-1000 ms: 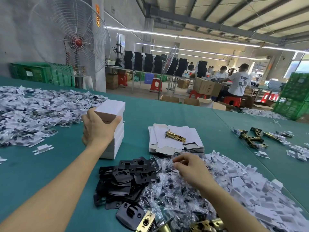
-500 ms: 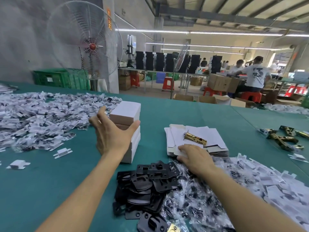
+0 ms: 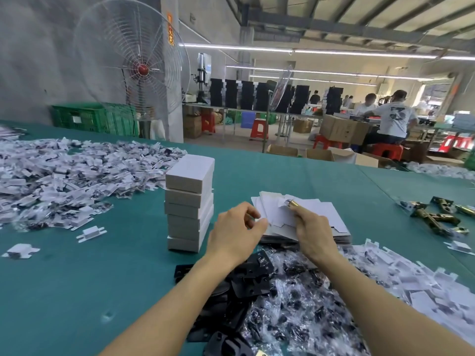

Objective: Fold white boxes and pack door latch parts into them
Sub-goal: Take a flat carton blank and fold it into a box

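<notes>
White boxes (image 3: 189,201), folded and closed, stand piled one upon another on the green table (image 3: 77,291), the top one a little askew; this stack serves as the mark for all else. Behind the stack and to its left, off the table's far edge, a big caged fan (image 3: 133,62) stands against the wall; left of the stack a broad heap of white bagged pieces (image 3: 64,173) spreads over the cloth, its near edge just beside the stack's base; to the near right of the stack lies a heap of clear bags (image 3: 303,312) with dark bits inside, and beyond that, further right, a drift of white card inserts (image 3: 416,281); black plates (image 3: 253,277) lie heaped just nearer than the stack, touching the clear bags; right of the stack sits a low pile of flat blanks (image 3: 331,217). Both hands meet over that pile; the left hand (image 3: 235,235) pinches the left edge of the top blank (image 3: 282,219) between thumb and curled fingers; the right hand (image 3: 312,233) curls round the same blank's right side; a brass latch (image 3: 293,203) shows just past its fingertips, though whether the hand holds it cannot be told; loose brass latches (image 3: 434,217) lie well right of the stack.
</notes>
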Action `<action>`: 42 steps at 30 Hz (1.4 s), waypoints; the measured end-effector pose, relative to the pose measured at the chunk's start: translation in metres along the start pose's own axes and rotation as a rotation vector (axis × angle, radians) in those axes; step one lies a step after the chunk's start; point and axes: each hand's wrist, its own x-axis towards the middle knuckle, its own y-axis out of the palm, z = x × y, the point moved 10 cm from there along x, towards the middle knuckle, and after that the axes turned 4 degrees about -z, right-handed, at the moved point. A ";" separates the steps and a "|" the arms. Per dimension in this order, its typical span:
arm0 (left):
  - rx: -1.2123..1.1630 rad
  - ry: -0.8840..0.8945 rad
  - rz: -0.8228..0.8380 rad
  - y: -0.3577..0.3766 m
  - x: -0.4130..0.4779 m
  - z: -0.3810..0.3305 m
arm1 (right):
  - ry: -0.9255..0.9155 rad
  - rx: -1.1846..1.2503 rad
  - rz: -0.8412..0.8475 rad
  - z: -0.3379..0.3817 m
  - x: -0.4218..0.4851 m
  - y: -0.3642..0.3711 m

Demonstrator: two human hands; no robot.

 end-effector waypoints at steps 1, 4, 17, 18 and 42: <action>-0.097 -0.113 0.077 0.014 0.002 0.007 | -0.028 0.011 -0.005 0.004 -0.001 0.000; -0.333 -0.393 0.233 0.057 -0.001 0.020 | -0.134 -0.014 0.035 0.019 -0.006 0.011; -0.563 -0.734 0.074 0.101 0.011 0.061 | 0.043 -0.226 0.107 -0.023 0.015 0.014; -0.529 -0.701 0.052 0.099 0.013 0.061 | 0.061 -0.359 0.175 -0.031 0.015 0.019; -0.397 -0.357 -0.150 -0.004 -0.011 0.030 | 0.451 0.701 -0.053 -0.021 0.008 -0.018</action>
